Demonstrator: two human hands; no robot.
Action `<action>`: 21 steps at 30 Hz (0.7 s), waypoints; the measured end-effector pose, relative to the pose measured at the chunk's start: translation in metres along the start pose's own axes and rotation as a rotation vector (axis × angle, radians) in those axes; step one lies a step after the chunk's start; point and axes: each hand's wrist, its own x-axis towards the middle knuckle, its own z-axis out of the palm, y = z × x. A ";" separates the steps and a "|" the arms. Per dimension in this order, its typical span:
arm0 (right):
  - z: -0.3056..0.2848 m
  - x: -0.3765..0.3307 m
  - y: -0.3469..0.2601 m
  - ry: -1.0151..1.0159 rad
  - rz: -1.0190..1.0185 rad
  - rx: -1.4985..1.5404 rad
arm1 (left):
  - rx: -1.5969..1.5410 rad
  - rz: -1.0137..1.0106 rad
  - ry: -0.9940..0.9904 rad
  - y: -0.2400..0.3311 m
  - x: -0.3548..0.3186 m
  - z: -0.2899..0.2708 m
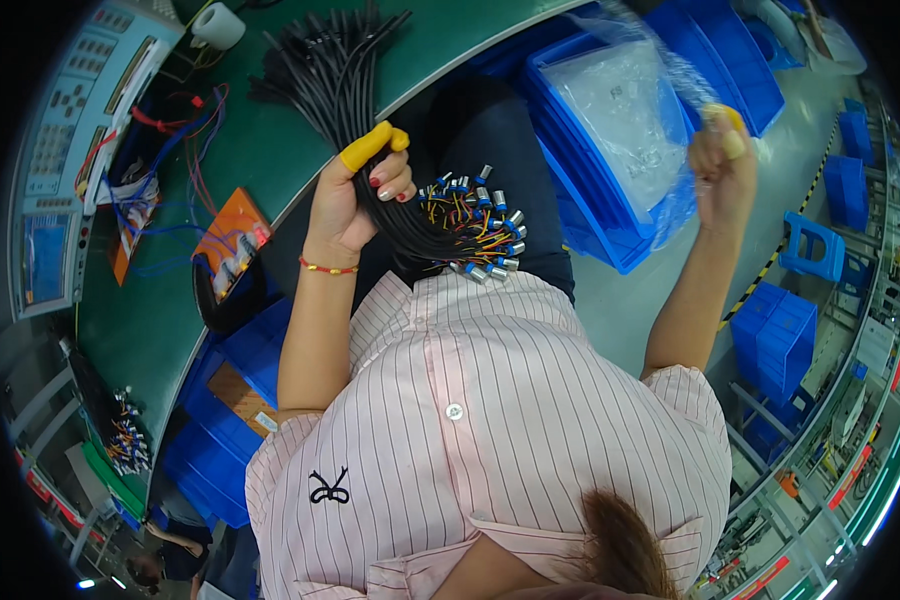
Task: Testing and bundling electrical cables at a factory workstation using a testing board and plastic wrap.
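Observation:
My left hand (362, 195) wraps round a thick bundle of black cables (342, 95), with yellow finger covers on the thumb and a finger. The bundle's far ends fan out over the green table. Its near ends hang over my lap, where silver and blue connectors (495, 225) with thin red, yellow and black wires cluster. Raised out to the right, my right hand (722, 160) is closed on a clear plastic bag (675, 75), smeared by motion; it wears yellow finger covers too. The bag trails up and down beside the blue crate.
On the right, a blue crate (620, 255) holds clear plastic bags (615, 120). A bench instrument (50, 150), loose coloured wires and an orange board (232, 235) occupy the green table (270, 170). Farther right are a blue stool (812, 245) and blue bins (775, 335).

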 end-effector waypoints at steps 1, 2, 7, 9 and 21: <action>0.014 -0.003 0.009 -0.027 0.046 -0.004 | 0.019 0.005 -0.001 0.000 0.001 0.000; 0.027 -0.003 0.023 -0.058 0.103 0.001 | 0.036 0.014 0.013 0.000 -0.002 -0.001; 0.096 -0.038 0.069 -0.223 0.240 -0.269 | 0.057 0.017 0.015 -0.001 -0.007 0.004; 0.117 -0.053 0.076 -0.329 0.279 -0.355 | 0.084 0.022 0.039 -0.001 -0.010 0.008; 0.088 -0.096 0.071 -0.490 -0.005 -0.329 | 0.220 0.079 0.152 0.000 -0.013 0.003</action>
